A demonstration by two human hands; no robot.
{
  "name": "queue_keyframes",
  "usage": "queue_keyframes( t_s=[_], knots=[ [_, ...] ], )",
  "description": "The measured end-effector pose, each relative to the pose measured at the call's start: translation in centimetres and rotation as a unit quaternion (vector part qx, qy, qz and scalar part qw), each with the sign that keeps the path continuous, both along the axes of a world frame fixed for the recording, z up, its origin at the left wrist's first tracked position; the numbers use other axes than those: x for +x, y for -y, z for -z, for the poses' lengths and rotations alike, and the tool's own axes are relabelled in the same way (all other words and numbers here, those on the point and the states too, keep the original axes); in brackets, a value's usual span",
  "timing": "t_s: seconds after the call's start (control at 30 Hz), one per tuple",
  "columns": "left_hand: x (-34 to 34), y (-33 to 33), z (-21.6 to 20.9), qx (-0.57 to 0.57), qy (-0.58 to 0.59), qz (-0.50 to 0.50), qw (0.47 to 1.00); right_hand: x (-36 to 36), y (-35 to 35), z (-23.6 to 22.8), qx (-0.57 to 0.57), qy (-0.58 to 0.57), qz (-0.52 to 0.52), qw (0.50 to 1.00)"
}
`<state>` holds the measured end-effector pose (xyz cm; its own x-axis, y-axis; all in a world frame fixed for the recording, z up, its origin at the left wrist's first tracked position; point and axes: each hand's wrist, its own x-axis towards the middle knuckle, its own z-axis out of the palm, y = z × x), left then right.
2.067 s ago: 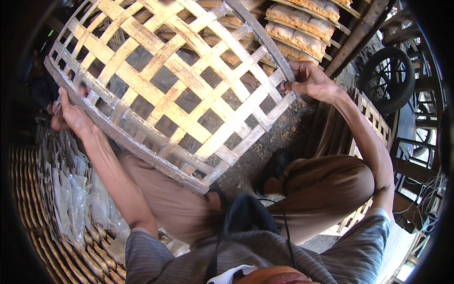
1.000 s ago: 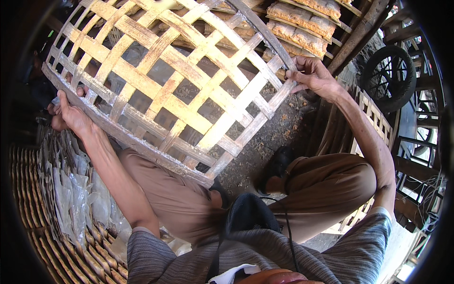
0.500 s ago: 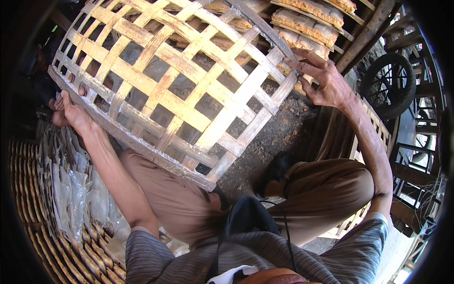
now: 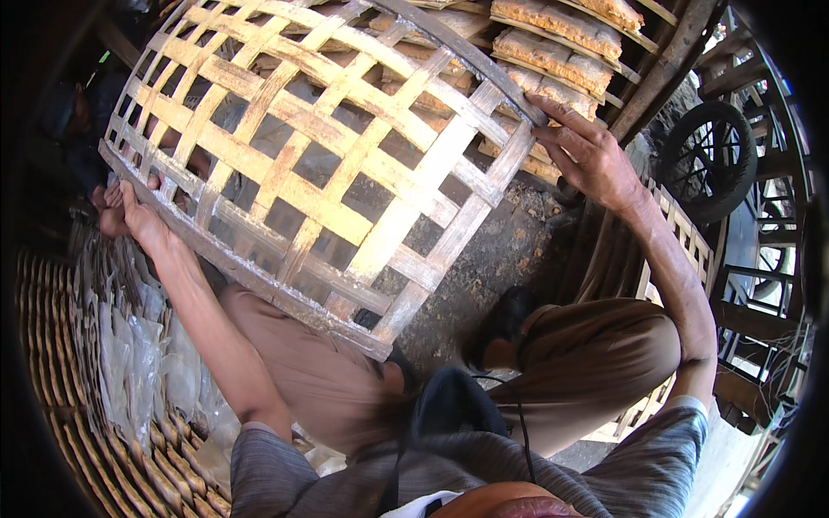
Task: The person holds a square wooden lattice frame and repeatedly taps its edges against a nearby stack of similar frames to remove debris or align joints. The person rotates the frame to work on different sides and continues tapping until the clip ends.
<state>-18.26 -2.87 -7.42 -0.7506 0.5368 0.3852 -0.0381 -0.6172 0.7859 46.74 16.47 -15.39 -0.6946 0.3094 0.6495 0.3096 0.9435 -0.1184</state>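
Observation:
A large open-weave bamboo rack [image 4: 350, 226] with darker wooden edge strips is held tilted above my lap. My left hand [image 4: 148, 224] is closed on its left edge strip, thumb on top. My right hand [image 4: 596, 164] pinches its far right corner, with the fingers at the end of the other edge strip. The weave looks bare, with whitish residue along the near strip. Sheets of clear plastic [image 4: 138, 371] stand upright beside my left forearm.
Stacked trays carrying slabs of an orange-brown crumbly material [image 4: 553, 52] stand at the far right. Rows of thin slats [image 4: 52, 328] fill the left side. A black tyre [image 4: 708, 160] is at right. Another person [image 4: 78, 121] is dimly visible at far left.
The rack has shifted slightly, its right end moving left and its near corner dropping a little. Both hands keep their hold, and the right wrist has moved slightly.

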Motion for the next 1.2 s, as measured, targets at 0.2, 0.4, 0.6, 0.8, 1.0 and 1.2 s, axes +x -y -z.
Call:
queue_keyframes(
  t_s=[0.2,0.4,0.6,0.8,1.0,1.2],
  knots=[
    [0.1,0.6,-0.2,-0.062,0.029,-0.035,0.997,0.2,-1.0,-0.9,-0.119,-0.095,-0.016,0.988],
    [2.1,0.0,0.0,-0.06,0.022,-0.032,0.997,-0.7,-0.5,-1.1,-0.567,-0.263,-0.03,0.78],
    [4.9,-0.3,-1.1,-0.026,0.005,-0.067,0.997,-0.1,-1.2,-0.4,-0.647,-0.209,-0.015,0.733],
    [6.6,-0.2,-2.1,-0.058,0.051,-0.065,0.995,-2.1,-0.7,-1.4,-0.54,-0.204,0.002,0.817],
    [6.7,-1.2,-1.9,0.0,-0.006,0.009,1.0,-2.6,-1.3,-1.7,-0.639,-0.201,-0.129,0.731],
    [8.0,-0.3,-2.6,-0.05,0.002,0.07,0.996,-2.3,-1.8,-0.6,-0.791,-0.214,-0.197,0.539]
  ],
)
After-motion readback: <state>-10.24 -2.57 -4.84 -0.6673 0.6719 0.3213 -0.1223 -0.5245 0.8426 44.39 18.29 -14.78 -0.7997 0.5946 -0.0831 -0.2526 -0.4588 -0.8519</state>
